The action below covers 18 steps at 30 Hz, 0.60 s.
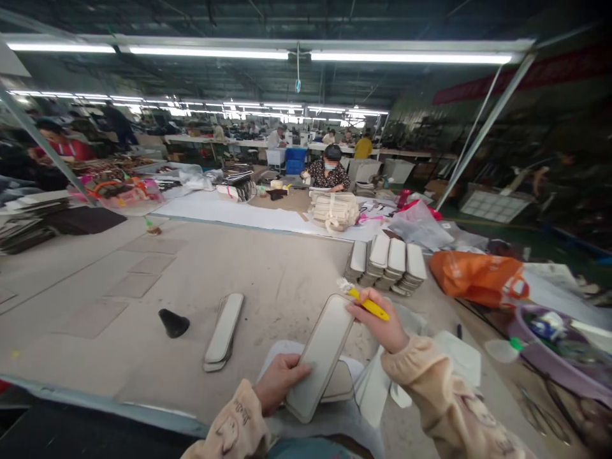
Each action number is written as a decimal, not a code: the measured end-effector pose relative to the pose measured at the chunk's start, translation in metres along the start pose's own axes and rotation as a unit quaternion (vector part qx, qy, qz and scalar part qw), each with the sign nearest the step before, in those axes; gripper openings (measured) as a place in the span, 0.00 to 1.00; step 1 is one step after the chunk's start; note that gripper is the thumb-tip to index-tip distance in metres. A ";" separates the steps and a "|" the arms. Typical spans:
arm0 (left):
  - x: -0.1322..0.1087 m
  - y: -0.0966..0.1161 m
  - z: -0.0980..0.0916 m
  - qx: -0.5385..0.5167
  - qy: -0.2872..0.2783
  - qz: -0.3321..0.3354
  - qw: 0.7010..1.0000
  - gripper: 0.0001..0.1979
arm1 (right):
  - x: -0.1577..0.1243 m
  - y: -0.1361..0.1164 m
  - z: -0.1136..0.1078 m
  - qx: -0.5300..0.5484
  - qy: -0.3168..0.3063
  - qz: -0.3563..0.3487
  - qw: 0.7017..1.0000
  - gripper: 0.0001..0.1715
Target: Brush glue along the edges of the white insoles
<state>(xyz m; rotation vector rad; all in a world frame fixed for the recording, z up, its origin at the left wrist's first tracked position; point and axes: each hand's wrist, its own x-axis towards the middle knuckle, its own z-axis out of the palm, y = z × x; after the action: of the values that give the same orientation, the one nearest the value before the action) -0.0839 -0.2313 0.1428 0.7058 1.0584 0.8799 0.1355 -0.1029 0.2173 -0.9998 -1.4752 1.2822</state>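
Pinching the near left edge of a long pale panel [325,350] with the left hand [281,382], thumb on top, other fingers mostly hidden. Closed around a yellow-handled brush [375,308] with the right hand [389,328], fingertips at the panel's far right edge, bristles pointing away. Holding the panel above the table [282,268], between a small stack [227,328] and loose white strips [371,392].
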 end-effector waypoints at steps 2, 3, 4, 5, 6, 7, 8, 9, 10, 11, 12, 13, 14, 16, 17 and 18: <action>-0.004 -0.001 -0.002 -0.019 -0.007 0.001 1.000 0.24 | 0.000 0.007 0.008 -0.012 0.005 -0.014 1.000 0.19; -0.006 -0.002 -0.004 -0.031 -0.011 0.003 0.999 0.24 | 0.001 0.010 0.012 -0.021 0.007 -0.021 1.000 0.18; -0.007 -0.004 -0.006 -0.042 -0.013 0.006 0.999 0.24 | 0.003 0.012 0.016 -0.029 0.007 -0.026 0.999 0.18; -0.008 -0.006 -0.009 -0.052 -0.012 0.008 0.999 0.24 | 0.005 0.014 0.020 -0.036 0.007 -0.028 0.999 0.18; -0.008 -0.008 -0.012 -0.059 -0.007 0.008 0.998 0.24 | 0.006 0.015 0.025 -0.042 0.005 -0.027 0.999 0.18; -0.009 -0.010 -0.015 -0.063 0.002 0.008 0.998 0.24 | 0.008 0.017 0.030 -0.047 -0.001 -0.022 0.999 0.18; -0.010 -0.013 -0.019 -0.066 0.013 0.008 0.998 0.24 | 0.010 0.019 0.035 -0.050 -0.008 -0.017 0.999 0.18; -0.011 -0.015 -0.023 -0.069 0.024 0.009 0.997 0.24 | 0.012 0.022 0.040 -0.053 -0.014 -0.013 0.998 0.18; -0.012 -0.018 -0.028 -0.071 0.035 0.009 0.997 0.24 | 0.013 0.025 0.047 -0.057 -0.018 -0.012 0.998 0.18; -0.014 -0.020 -0.033 -0.071 0.047 0.010 0.996 0.24 | 0.015 0.029 0.053 -0.059 -0.020 -0.012 0.998 0.18; -0.015 -0.021 -0.039 -0.067 0.058 0.009 0.996 0.24 | 0.016 0.033 0.060 -0.060 -0.020 -0.014 0.998 0.18; -0.016 -0.022 -0.046 -0.058 0.068 0.008 0.996 0.24 | 0.017 0.039 0.066 -0.060 -0.018 -0.018 0.998 0.17; -0.017 -0.023 -0.054 -0.043 0.079 0.009 0.996 0.24 | 0.017 0.044 0.073 -0.062 -0.017 -0.023 0.998 0.17; -0.016 -0.023 -0.075 0.018 0.110 0.020 0.994 0.26 | 0.017 0.053 0.083 -0.068 -0.022 -0.035 0.997 0.16; -0.015 -0.021 -0.087 0.065 0.135 0.029 0.988 0.27 | 0.016 0.058 0.086 -0.074 -0.025 -0.040 0.996 0.16; -0.012 -0.019 -0.102 0.113 0.165 0.037 0.979 0.28 | 0.014 0.061 0.088 -0.082 -0.023 -0.044 0.995 0.16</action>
<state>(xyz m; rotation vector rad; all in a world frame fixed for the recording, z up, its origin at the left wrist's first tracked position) -0.1770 -0.2437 0.0974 0.8095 1.4528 0.9708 0.0472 -0.1037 0.1543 -1.0041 -1.6632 1.1425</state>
